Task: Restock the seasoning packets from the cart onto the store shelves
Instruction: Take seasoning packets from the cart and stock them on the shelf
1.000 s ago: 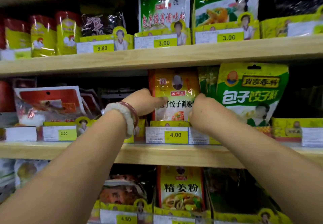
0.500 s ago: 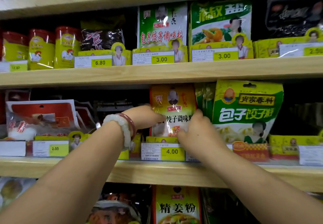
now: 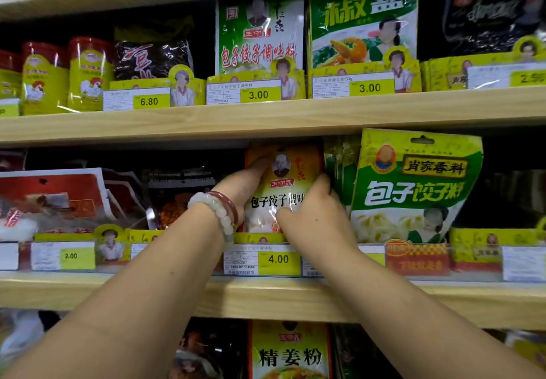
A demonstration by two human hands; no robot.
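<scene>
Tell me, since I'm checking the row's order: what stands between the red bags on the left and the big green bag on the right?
In the head view, dark packets, then the orange seasoning packet held by both hands.

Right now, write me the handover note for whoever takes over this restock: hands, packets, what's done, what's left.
Left hand, beaded bracelets on its wrist: fingers on the upper left edge of the orange-yellow plastic seasoning packet.
Right hand: grips that packet's right side, beside the large green plastic dumpling-seasoning pouch.
Packet stands upright on the middle wooden shelf, behind the yellow 4.00 price tag.
Done: packet is in its slot.
Left: probably straighten it, let go, fetch more. The cart is out of view, so remaining stock is unknown.
</scene>
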